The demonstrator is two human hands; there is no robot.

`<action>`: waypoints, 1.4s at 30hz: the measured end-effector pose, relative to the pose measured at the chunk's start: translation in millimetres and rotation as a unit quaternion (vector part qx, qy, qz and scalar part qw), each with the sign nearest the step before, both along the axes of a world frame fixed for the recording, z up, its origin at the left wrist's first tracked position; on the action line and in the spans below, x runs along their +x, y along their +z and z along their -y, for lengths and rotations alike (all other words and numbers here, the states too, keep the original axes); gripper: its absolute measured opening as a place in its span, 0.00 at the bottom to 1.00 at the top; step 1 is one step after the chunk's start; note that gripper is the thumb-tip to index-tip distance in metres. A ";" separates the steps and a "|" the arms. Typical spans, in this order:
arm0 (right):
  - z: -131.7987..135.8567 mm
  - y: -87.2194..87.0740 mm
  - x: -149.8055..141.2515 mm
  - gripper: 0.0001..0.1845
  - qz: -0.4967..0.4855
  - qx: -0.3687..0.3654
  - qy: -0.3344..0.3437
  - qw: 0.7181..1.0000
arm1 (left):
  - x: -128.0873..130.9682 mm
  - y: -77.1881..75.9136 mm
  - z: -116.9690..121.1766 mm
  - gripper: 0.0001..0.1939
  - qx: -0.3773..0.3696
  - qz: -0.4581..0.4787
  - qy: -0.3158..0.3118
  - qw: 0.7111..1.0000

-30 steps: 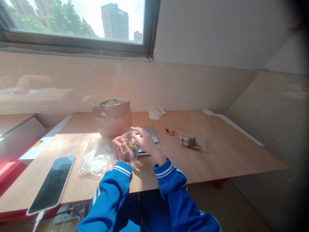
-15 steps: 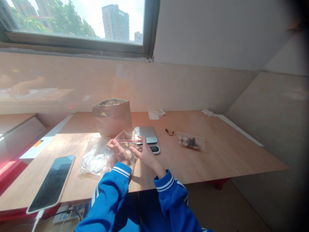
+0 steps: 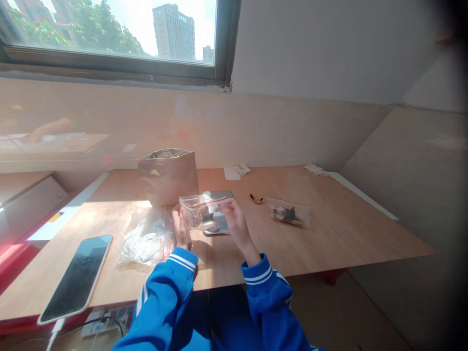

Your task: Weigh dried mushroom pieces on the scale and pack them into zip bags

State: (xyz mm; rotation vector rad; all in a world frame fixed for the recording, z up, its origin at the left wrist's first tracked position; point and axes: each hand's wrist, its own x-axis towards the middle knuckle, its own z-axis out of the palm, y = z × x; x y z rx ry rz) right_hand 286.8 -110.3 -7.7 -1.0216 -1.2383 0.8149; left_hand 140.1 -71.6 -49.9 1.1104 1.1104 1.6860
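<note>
You grip the small clear red-striped zip bag [image 3: 204, 213] at both top corners, left hand [image 3: 180, 227] and right hand [image 3: 236, 225] pinching, above the silver kitchen scale [image 3: 218, 197]. Keep the seal level while pressing.

The small zip bag [image 3: 204, 213] covers most of the scale [image 3: 218, 214] behind it, so the display can't be read. What sits inside that bag is too small to name, perhaps dried pieces. The left hand [image 3: 181, 229] has its fingertips tucked behind the plastic. The contents of the paper pouch [image 3: 168, 176] show only as a sliver at its mouth. The phone [image 3: 75, 278] has its cable cut off by the bottom edge. The second filled bag [image 3: 288, 213] holds dark bits I can't make out.
</note>
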 end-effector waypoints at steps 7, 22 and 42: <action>-5.1 -14.1 24.7 0.12 0.056 0.024 0.008 0.998 | -4.5 0.8 5.7 0.16 0.087 -0.163 -0.102 0.978; -1.0 -68.8 31.8 0.15 0.150 0.002 -0.176 0.973 | -13.9 -1.1 8.8 0.16 -0.045 -0.111 -0.165 0.979; -2.4 -65.6 41.8 0.22 -0.055 -0.029 -0.252 0.966 | -7.8 -0.8 8.5 0.18 -0.033 -0.163 -0.119 0.979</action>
